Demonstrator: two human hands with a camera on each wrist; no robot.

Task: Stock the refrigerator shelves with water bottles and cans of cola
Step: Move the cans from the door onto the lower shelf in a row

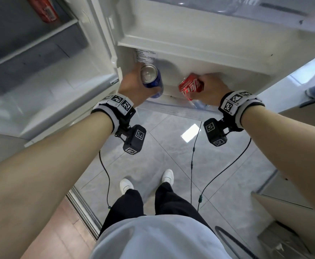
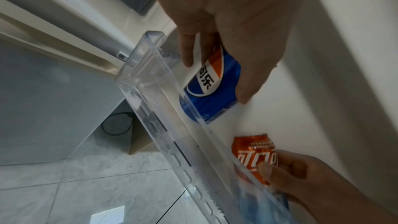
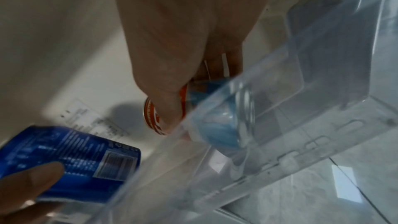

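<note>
1. While both arms reach toward the open refrigerator door (image 1: 199, 40), a red can (image 1: 46, 10) lies far left on an upper shelf (image 1: 41, 36) of the cabinet, with a blue object at the frame edge below it, too cut off to identify.
2. At the left end of the clear door bin (image 2: 150, 81), the left hand (image 1: 134, 86) wraps its fingers and thumb around a blue cola can (image 1: 152, 81). The can stands upright with its silver top facing the head camera, and its lower part sits behind the bin's transparent front wall.
3. Just right of it, apart from the blue one, a red cola can (image 1: 190, 86) is tilted, its top leaning toward the door's inner wall. The right hand (image 1: 210, 88) grips it from the right, thumb and fingers curled round its body.
4. Directly below the red can, inside the bin, is what seems to be a water bottle (image 3: 224, 125) with a light blue label, though blur and the plastic wall make its outline uncertain.
5. Underneath, grey floor tiles (image 1: 162, 150) show between the person's white shoes (image 1: 126, 185) and the door.
</note>
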